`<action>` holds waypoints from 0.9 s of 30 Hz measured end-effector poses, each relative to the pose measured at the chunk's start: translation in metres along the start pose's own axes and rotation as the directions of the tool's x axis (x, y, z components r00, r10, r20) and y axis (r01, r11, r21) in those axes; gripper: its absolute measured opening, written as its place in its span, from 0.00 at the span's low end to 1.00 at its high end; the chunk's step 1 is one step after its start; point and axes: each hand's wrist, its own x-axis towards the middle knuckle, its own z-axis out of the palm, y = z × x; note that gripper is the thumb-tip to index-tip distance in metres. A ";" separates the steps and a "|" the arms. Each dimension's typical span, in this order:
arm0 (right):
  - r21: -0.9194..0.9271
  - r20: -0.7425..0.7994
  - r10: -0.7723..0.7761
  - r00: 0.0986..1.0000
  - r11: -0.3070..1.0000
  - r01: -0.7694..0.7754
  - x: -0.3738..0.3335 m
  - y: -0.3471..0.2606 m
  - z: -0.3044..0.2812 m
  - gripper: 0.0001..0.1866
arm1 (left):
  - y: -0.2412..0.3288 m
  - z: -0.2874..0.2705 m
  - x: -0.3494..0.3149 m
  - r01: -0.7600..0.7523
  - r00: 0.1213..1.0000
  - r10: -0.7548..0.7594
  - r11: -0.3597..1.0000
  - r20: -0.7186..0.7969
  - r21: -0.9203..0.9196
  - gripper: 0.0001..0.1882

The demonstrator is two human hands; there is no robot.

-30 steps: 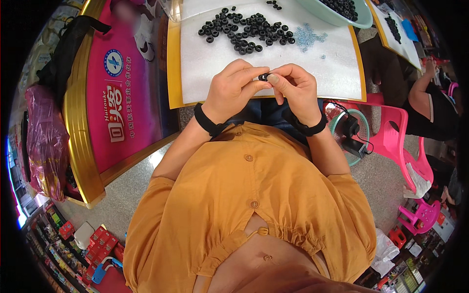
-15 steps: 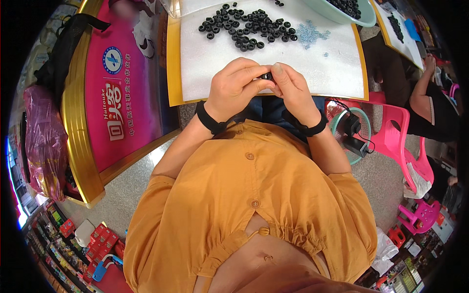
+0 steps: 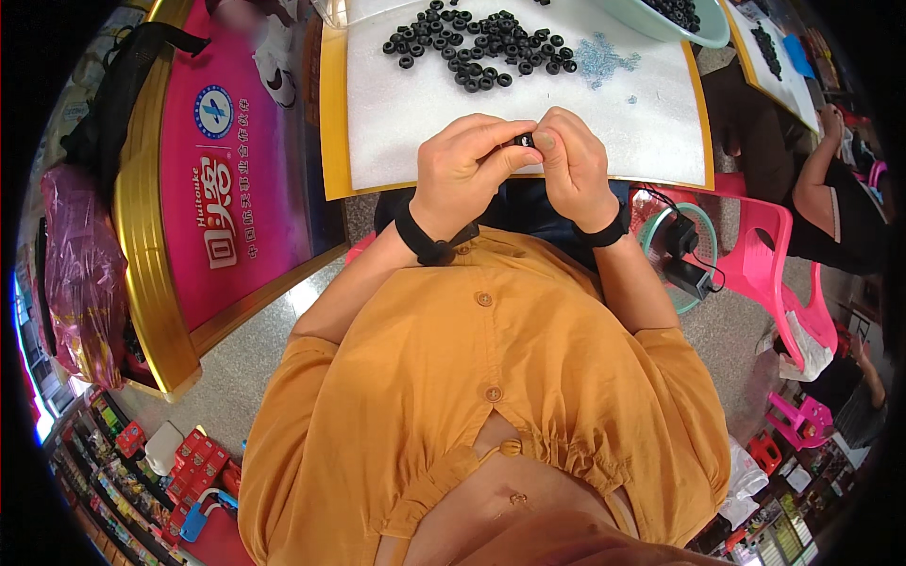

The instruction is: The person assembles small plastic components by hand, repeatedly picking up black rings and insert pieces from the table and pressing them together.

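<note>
My left hand (image 3: 462,170) is closed, pinching a small black ring-shaped part (image 3: 522,140) between thumb and fingers above the near edge of the white work surface (image 3: 444,123). Right beside it, my right hand (image 3: 578,170) is closed too, thumb pressed against curled fingers at the ring's right side. Whatever its fingertips hold, if anything, is hidden. Beyond both hands lies a loose spread of black rings (image 3: 472,47), with a patch of tiny clear-blue pieces (image 3: 599,61) to its right.
A pale green basin (image 3: 651,28) of black parts stands at the far right. On the left is a pink counter with a gold edge (image 3: 142,236). A pink chair (image 3: 760,236) and a green basket (image 3: 651,236) holding black devices are at the right. Other people sit farther right.
My right hand has curled its fingers more and shifted slightly right. My left hand has turned a little, still pinching the ring, which now shows more.
</note>
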 end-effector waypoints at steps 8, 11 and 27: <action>-0.055 -0.025 -0.084 0.996 0.995 0.083 -0.001 0.001 -0.002 0.11 | 0.015 -0.001 0.002 0.338 0.941 -0.327 0.918 0.089 -0.208 0.13; 0.008 -0.031 0.026 0.999 1.000 -0.026 -0.003 -0.003 0.001 0.11 | 0.009 -0.003 0.005 0.109 0.994 -0.109 0.991 0.010 -0.074 0.13; 0.118 -0.013 0.069 0.998 0.991 -0.067 -0.004 0.003 -0.004 0.14 | 0.012 -0.003 0.005 0.270 0.962 -0.251 0.923 0.103 -0.273 0.12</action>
